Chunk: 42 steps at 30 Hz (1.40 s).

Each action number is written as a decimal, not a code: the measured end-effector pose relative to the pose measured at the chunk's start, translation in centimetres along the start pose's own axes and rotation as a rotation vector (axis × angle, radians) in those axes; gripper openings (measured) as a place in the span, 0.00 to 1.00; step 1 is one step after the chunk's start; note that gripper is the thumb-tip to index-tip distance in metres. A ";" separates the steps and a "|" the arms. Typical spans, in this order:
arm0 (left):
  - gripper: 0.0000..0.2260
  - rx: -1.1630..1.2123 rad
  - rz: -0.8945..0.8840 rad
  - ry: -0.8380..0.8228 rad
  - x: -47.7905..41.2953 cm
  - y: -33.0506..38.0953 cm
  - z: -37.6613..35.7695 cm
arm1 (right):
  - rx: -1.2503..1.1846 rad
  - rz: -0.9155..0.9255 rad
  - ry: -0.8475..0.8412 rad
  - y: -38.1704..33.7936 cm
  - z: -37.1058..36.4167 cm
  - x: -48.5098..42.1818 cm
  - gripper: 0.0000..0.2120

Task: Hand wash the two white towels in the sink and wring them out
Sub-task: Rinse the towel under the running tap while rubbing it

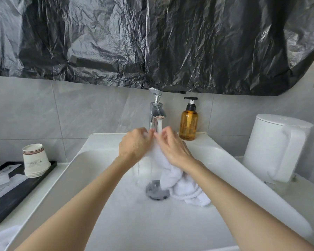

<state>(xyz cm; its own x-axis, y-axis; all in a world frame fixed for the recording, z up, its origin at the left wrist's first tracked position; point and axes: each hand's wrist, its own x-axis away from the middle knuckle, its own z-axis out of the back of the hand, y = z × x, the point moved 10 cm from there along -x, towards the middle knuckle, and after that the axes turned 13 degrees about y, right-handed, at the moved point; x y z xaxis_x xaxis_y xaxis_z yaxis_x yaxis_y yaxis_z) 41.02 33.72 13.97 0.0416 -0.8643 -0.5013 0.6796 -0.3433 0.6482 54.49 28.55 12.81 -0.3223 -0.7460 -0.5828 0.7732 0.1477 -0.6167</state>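
Towel (181,183): was plain white, no pattern.
Sink (116,223): was white all over.
Drain (157,192): was grey.
Tap (156,113): was silver chrome.
Pump bottle (188,125): had a translucent amber-brown body with a black pump and collar.
Kettle (274,147): was white throughout.
Paper cups (34,160): were a white stack; the top cup carried a brown patterned band under the rim and a small dark mark on its side.
Tray (13,198): was black and held white papers.
Wall tiles (89,109): were mid-grey with faint cloudy mottling and paler grout lines.
Plastic sheet (152,42): was black and crinkled, with pale grey highlights along its creases.
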 end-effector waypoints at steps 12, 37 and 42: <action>0.17 -0.405 -0.245 0.084 -2.2 -2.7 2.8 | -0.145 -0.274 -0.417 2.0 -2.7 1.2 0.30; 0.26 0.684 0.226 -0.241 1.6 -0.2 -3.8 | -0.466 -0.239 -0.107 -0.4 -1.8 0.4 0.23; 0.28 0.553 0.110 -0.088 1.7 0.9 -2.5 | -0.470 -0.232 -0.009 -0.6 -1.7 1.1 0.11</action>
<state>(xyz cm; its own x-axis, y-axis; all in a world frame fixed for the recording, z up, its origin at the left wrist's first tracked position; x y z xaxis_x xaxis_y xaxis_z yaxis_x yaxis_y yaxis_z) 43.56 32.87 12.23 0.0129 -0.9250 -0.3799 0.1889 -0.3708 0.9093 52.78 28.74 11.68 -0.4493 -0.7990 -0.3996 0.3528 0.2523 -0.9011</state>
